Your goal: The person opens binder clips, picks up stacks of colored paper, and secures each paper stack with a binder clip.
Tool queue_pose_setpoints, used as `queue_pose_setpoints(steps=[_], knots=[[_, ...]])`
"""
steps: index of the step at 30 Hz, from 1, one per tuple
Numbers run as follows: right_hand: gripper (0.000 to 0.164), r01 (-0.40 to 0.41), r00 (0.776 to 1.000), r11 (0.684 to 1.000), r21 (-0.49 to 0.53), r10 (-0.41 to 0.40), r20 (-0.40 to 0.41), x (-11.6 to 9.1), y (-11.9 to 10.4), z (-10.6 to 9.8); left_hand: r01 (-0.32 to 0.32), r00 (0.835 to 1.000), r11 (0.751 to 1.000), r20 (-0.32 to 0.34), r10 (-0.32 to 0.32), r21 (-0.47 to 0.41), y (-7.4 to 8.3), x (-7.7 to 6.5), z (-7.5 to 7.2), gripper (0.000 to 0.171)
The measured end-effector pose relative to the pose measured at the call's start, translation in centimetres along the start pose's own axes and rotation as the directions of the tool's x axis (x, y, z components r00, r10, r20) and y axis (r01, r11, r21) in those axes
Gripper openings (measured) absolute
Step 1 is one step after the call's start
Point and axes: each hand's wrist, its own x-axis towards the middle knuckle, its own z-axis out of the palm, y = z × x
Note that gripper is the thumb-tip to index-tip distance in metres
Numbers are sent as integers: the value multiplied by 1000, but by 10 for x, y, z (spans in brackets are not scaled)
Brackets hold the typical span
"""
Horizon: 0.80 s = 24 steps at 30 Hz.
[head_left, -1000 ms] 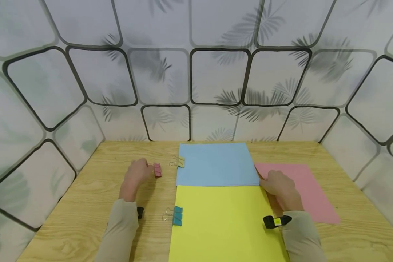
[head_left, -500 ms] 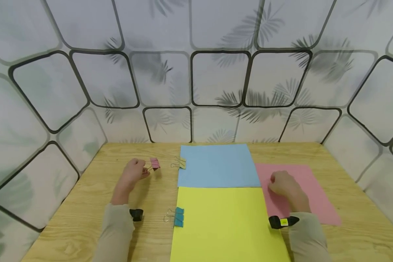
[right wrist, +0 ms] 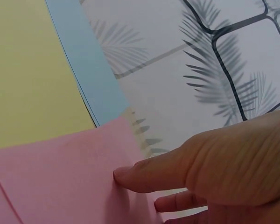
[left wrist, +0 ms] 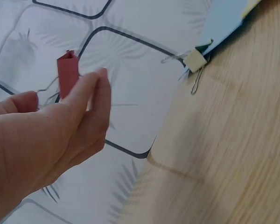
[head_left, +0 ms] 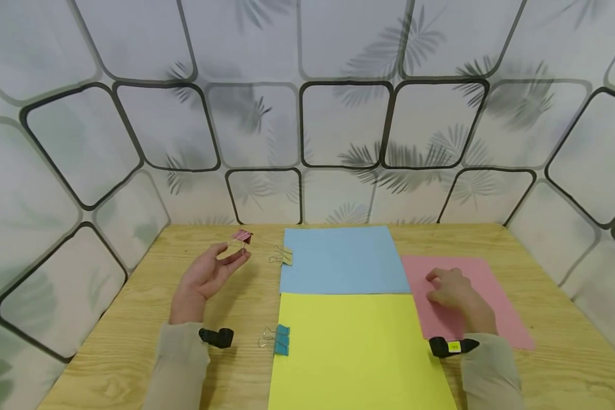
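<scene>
Raised over the left of the table, my left hand (head_left: 205, 276) pinches a pinkish-red binder clip (head_left: 243, 236) by its wire handles. In the left wrist view the body of this clip (left wrist: 68, 77) points up beyond the thumb and fingers. My right hand (head_left: 453, 293) hovers low over a pink sheet (head_left: 502, 324), fingers loosely bent and holding nothing. The right wrist view shows the thumb's shadow on the pink sheet (right wrist: 56, 177). A blue sheet (head_left: 343, 259) and a yellow sheet (head_left: 353, 347) lie between the hands, the yellow one nearer.
A pale yellow binder clip (head_left: 287, 257) bites the blue sheet's left edge. On the yellow sheet's left edge sits a teal binder clip (head_left: 282, 340), its wire handles pointing left. Patterned wall covering (head_left: 345, 125) rises behind the wooden table (head_left: 113, 364).
My left hand has lifted the red binder clip from the table and turned palm up. My right hand has left the sheets' right edge and moved right over the pink sheet, its fingers loosening.
</scene>
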Motion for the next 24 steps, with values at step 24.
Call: queue_pose_setpoints(steps=[24], knots=[[54,-34,999,999,-5,34,-4,1,9,-4,32,998,999,51,-34,39,-2,-4,-3,39]])
